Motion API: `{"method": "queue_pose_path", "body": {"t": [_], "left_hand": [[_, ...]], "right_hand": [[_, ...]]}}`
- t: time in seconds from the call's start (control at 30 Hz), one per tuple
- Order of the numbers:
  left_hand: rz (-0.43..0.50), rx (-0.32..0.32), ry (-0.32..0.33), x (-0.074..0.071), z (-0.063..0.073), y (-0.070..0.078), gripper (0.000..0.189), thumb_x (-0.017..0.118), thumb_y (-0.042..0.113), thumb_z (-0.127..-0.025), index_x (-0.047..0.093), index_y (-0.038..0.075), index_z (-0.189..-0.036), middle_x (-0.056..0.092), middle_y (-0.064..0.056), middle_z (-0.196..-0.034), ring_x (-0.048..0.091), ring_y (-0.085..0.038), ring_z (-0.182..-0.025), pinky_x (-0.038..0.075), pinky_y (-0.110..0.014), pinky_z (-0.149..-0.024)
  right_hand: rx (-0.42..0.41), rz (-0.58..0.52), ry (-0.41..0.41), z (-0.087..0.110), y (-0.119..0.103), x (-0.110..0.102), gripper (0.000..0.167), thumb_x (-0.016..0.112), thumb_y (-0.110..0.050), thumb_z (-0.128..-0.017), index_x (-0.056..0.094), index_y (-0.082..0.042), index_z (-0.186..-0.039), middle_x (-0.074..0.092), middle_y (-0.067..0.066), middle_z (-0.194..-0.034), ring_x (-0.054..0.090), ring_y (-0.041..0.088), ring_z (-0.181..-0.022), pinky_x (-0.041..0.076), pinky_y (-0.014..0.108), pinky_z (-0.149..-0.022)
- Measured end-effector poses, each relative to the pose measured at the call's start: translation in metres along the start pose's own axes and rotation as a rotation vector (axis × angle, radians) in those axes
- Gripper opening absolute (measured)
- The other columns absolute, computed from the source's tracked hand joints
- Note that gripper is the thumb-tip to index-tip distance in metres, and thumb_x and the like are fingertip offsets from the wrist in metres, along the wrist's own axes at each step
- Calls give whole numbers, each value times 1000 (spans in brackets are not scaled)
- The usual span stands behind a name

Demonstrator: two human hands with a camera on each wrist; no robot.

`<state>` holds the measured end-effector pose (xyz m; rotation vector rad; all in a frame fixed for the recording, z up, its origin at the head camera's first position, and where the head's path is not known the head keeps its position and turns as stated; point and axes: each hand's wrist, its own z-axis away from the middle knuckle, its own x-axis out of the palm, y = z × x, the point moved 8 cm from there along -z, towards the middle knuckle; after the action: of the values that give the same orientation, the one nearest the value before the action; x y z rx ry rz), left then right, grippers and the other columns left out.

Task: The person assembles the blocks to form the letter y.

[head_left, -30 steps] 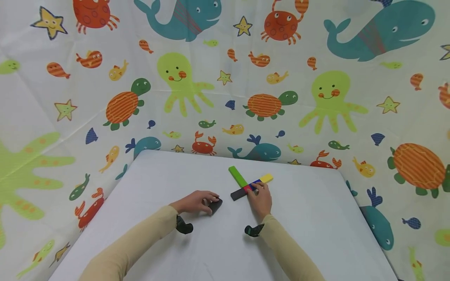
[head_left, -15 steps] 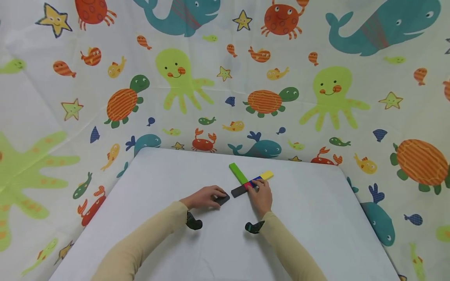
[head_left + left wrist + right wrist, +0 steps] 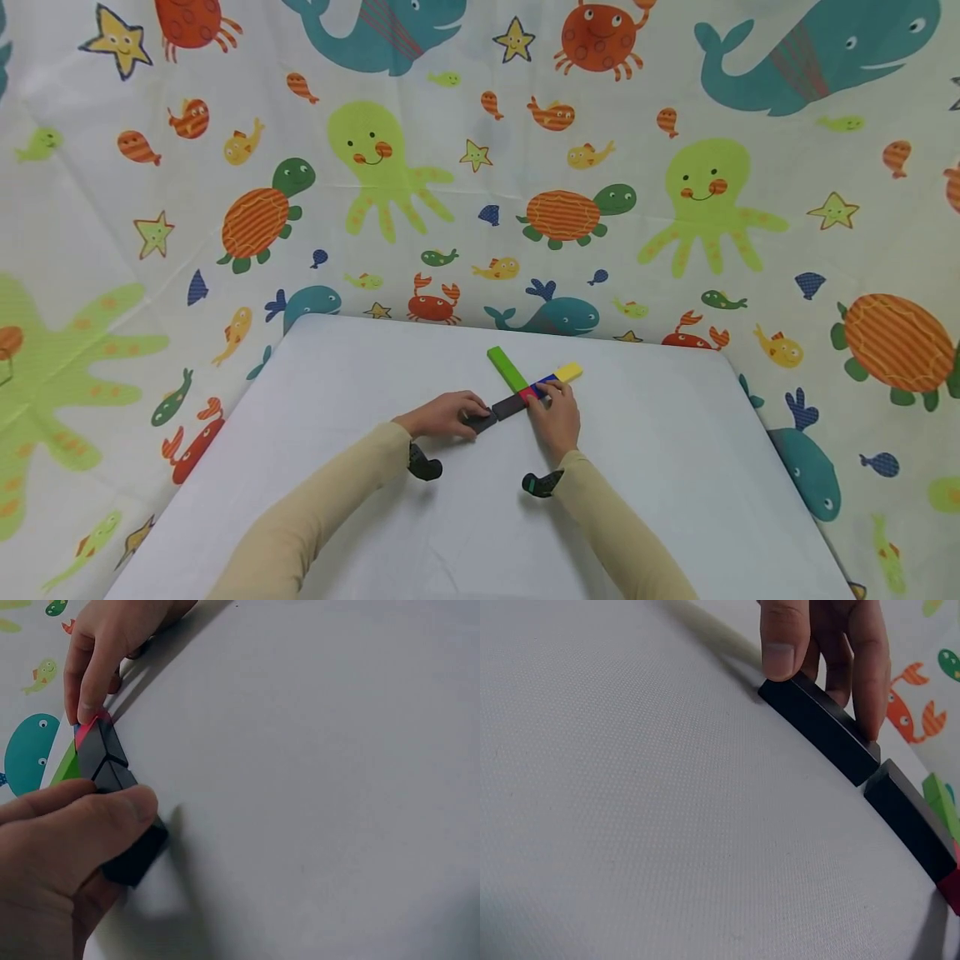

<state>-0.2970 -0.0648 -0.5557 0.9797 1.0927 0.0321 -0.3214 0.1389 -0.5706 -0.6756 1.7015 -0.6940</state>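
Observation:
My left hand [image 3: 444,415] pinches a black block [image 3: 817,724] by its ends, thumb at one end and fingertips at the other. A second black block [image 3: 911,817] lies end to end with it, a thin gap between them in the right wrist view. Beyond come a red block [image 3: 528,393], a blue block [image 3: 545,386] and a yellow block [image 3: 570,370] in one slanting row. A long green block [image 3: 507,369] branches off near the red one. My right hand [image 3: 558,417] holds the row, thumb at the red block and fingers by the blue, which they partly cover.
The blocks lie on a white table [image 3: 675,467]. Behind and beside it hangs a cloth [image 3: 465,192] printed with sea animals. A dark wrist camera [image 3: 426,465] sits under the left wrist, another camera [image 3: 542,483] by the right.
My left hand has carried the black block right and slightly away, turning it into line with the other black block. My right hand has stayed at the red and blue blocks.

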Motion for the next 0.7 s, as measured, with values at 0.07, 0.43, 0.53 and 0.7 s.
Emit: {"method": "queue_pose_path", "body": {"t": [0.07,0.43,0.53,0.7], "left_hand": [[3,-2,-1,0,0,1,38,75,13,-86,68,8,-123,57,-4,-128,56,-20,-112,48,-36,-95],[1,-25,-26,0,-2,0,37,74,12,-87,67,9,-124,57,-3,-131,55,-20,-116,46,-36,-98],[-1,-21,-33,-1,-3,1,37,73,12,-88,67,10,-124,57,-3,-132,55,-19,-116,46,-36,-98],[-5,-23,-36,-1,-4,2,37,73,12,-88,67,10,-125,57,-2,-132,54,-19,-117,46,-35,-99]], "right_hand": [[-1,-1,1,0,-1,0,39,71,-29,-90,68,-6,-122,54,11,-130,54,28,-116,42,46,-100],[7,11,-1,1,0,1,39,71,-30,-90,68,-7,-122,53,11,-131,54,28,-117,41,47,-101],[6,9,3,1,0,1,39,71,-30,-90,68,-7,-122,53,11,-130,53,29,-118,41,47,-101],[7,8,5,1,0,1,39,71,-30,-90,68,-8,-122,53,11,-130,53,28,-119,41,47,-101]]}}
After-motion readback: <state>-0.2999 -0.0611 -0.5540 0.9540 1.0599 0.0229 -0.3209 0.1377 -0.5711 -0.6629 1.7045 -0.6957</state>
